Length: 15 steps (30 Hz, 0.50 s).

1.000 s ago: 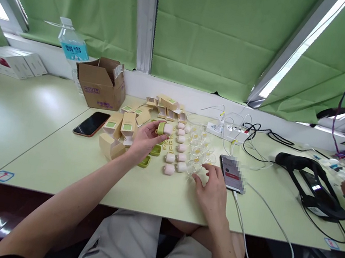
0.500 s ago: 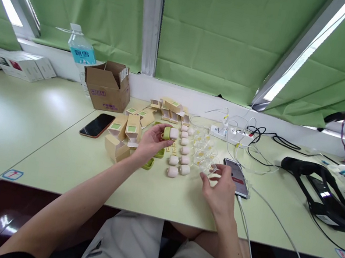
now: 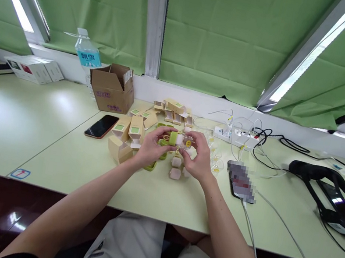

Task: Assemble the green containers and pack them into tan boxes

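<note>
Your right hand has come over from the charging phone to meet your left hand.

Your left fingers clamp the green-and-pink case. Your right fingers pinch a clear plastic shell right against its 3 o'clock side. Loose pink cases lie at 6 o'clock, small tan boxes at 9 o'clock and the power strip at 2 o'clock.

The bottle carries a blue label with two white Chinese characters. Purple print on the carton is too small to read.
</note>
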### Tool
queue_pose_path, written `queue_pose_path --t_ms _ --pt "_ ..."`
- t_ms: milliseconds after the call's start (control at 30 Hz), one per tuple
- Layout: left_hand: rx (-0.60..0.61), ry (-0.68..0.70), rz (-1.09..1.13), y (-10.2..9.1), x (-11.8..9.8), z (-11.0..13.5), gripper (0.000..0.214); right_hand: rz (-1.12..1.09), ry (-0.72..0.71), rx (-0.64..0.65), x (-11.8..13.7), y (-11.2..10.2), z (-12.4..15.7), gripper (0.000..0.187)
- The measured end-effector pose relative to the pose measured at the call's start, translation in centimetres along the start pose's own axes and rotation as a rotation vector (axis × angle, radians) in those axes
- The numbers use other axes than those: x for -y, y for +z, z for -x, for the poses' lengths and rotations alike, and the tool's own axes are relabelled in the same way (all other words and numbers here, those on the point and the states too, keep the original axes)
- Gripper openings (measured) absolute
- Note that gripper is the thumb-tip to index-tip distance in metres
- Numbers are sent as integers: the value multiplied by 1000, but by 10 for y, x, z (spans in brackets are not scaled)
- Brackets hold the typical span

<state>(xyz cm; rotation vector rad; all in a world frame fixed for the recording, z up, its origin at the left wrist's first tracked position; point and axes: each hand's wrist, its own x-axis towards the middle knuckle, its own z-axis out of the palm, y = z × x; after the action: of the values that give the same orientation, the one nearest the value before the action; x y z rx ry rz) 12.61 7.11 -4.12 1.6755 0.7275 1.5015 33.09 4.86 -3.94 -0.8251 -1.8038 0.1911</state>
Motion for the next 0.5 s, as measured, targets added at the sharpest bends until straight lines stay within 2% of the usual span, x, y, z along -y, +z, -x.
queue_pose_path --t_ms 133,500 --pt "40 42 -44 0 1 0 49 -15 -2 -56 5 0 8 41" --pt "216 94 2 -2 0 5 52 -41 -16 -79 5 2 18 39"
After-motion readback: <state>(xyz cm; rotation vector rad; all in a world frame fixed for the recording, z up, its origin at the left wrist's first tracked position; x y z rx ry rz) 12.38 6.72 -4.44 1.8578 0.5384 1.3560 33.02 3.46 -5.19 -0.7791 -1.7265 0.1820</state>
